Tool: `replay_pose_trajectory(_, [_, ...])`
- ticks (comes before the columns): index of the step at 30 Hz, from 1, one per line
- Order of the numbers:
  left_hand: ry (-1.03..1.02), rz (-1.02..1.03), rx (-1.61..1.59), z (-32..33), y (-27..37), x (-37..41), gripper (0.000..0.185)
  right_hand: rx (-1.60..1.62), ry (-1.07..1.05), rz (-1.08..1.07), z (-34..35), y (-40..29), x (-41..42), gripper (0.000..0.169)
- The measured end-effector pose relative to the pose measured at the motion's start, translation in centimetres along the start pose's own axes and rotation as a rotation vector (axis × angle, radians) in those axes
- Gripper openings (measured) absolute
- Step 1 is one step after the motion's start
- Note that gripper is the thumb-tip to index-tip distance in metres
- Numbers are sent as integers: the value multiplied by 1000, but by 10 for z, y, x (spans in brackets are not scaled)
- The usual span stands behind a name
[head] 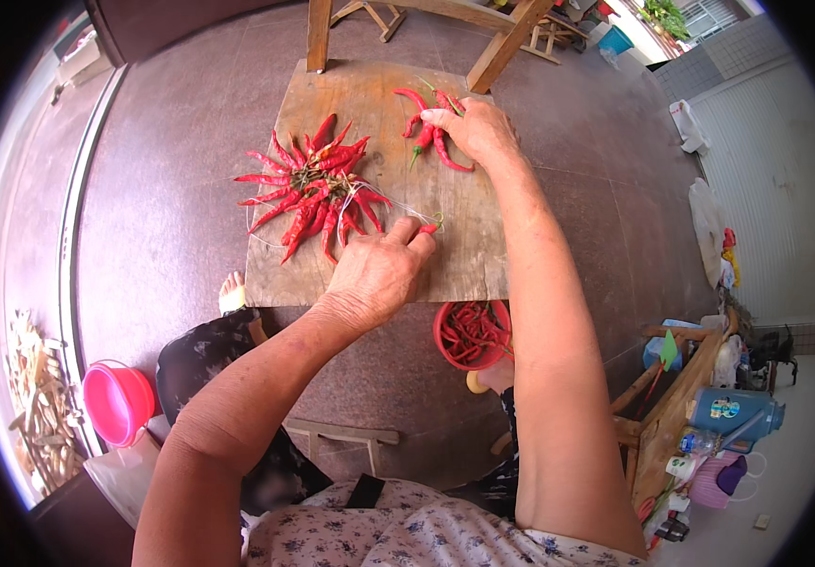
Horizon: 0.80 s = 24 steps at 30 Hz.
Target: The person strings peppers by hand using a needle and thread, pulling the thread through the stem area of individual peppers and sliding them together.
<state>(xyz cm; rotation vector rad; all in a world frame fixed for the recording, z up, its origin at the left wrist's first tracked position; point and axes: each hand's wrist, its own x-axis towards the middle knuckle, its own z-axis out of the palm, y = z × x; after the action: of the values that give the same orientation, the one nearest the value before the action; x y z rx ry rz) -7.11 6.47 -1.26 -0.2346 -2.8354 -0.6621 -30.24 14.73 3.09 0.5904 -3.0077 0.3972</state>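
Note:
On a worn wooden board [393,177] lies a ring of red chili peppers [301,205], stems inward, tied with white string [386,202]. My left hand [383,266] is closed on a red chili pepper [430,228] with a green stem, just right of the ring; the string runs to it. At the board's far right corner my right hand [478,127] rests over a small loose pile of red chili peppers [425,135], thumb and fingers on them; its grip is partly hidden. Below the near edge, a red bowl [438,333] holds more red chilies.
A pink bucket [118,404] stands at lower left, with a plastic bag beside it. Wooden chair-like legs [500,53] rise at the board's far edge. On the right, a wooden bench [677,404] stands near a blue thermos [734,418] and bags.

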Motion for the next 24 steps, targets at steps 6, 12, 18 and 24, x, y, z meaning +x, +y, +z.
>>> replay_pose_trajectory(6, [30,16,-3,1,2,2,24,362,7,98,-28,14,10,32])
replay_pose_trajectory(12, [14,-3,-12,1,0,0,22,708,-169,157,-33,23,4,27])
replay_pose_trajectory(18, [6,-14,-17,0,1,0,21,886,-197,211,-50,36,-6,34])
replay_pose_trajectory(24, [-25,-25,7,0,1,1,21,1339,-324,166,-54,59,-6,44])
